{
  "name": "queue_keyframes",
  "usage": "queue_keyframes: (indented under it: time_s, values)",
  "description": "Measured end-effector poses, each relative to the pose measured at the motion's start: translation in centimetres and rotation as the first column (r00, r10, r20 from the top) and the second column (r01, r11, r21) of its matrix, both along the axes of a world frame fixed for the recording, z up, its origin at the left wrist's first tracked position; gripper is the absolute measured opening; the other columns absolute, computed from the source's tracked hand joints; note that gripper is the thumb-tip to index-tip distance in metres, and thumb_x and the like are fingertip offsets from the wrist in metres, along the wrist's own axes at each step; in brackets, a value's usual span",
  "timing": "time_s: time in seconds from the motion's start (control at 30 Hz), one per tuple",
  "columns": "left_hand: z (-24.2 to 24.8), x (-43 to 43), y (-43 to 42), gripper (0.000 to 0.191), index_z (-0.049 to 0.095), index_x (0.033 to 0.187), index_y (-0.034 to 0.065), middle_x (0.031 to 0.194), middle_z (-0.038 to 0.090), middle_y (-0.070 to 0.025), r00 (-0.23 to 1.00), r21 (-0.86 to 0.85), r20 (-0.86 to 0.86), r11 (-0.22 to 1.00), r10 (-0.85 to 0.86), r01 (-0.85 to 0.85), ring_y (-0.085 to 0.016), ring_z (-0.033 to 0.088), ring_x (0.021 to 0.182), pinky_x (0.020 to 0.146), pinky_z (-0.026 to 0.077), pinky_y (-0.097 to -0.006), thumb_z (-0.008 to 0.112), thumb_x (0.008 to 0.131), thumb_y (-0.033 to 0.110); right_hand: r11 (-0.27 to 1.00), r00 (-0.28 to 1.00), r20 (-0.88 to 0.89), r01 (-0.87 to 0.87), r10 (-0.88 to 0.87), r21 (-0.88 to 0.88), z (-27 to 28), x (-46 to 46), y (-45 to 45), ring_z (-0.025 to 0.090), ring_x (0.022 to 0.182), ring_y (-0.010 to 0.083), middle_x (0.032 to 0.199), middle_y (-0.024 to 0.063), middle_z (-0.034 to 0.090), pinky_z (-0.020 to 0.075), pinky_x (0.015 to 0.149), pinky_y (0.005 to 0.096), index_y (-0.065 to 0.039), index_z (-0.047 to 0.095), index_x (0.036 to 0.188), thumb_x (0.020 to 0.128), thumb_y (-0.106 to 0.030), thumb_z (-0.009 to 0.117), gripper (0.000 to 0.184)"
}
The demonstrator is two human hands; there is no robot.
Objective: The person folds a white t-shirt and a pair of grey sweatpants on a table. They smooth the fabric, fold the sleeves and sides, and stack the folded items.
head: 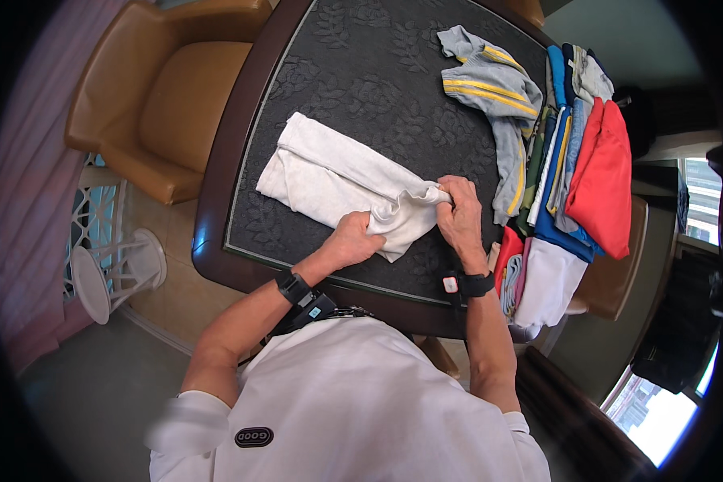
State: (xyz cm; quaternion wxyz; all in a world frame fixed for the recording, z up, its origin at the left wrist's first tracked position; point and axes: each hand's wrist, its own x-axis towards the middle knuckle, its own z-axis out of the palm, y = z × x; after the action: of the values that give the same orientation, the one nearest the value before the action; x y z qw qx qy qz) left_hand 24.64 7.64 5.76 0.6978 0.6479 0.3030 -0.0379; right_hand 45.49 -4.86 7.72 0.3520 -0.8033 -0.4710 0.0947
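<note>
A white cloth garment, folded into a long strip, lies slantwise on the dark patterned tablecloth. Its near right end is bunched between my hands. My left hand pinches the lower edge of that end, thumb on top. At the upper right corner, my right hand grips the gathered fabric with curled fingers. What kind of garment it is cannot be told from its folded shape. Beyond my right hand lies a crumpled grey garment with yellow stripes.
Stacks of folded clothes line the table's right edge, with a red garment and a white one among them. A brown leather armchair stands left of the table. A small white stand is on the floor at left.
</note>
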Motion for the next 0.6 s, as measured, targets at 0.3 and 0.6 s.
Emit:
queue_keyframes:
  time_s: [0.3,0.6]
  values:
    - [1.6,-3.3,2.2,0.024,0.074,0.108,-0.0014,0.101,0.073,0.0027,0.983,-0.191,0.106,0.974,0.147,-0.125,-0.005,0.062,0.095,0.085,0.048,-0.0226,0.063,0.086,-0.002,0.966,0.89,-0.406,-0.253,0.209,-0.058,5.0,-0.1,4.1,0.062,0.077,0.0288,0.078,0.0157,0.063,0.0483,0.075,0.0388,0.002,0.066,0.092,0.081,-0.012,0.05,0.024]
    - [2.2,-7.1,6.3,0.033,0.069,0.116,-0.0056,0.108,0.073,-0.004,0.775,-0.319,0.198,0.787,0.6,-0.528,-0.009,0.065,0.096,0.088,0.05,-0.0252,0.058,0.085,-0.001,0.866,0.696,-0.67,-0.474,0.258,-0.159,5.3,-1.4,13.0,0.06,0.085,0.0119,0.091,0.0013,0.066,0.0493,0.08,0.0282,-0.001,0.068,0.104,0.086,-0.013,0.052,0.027]
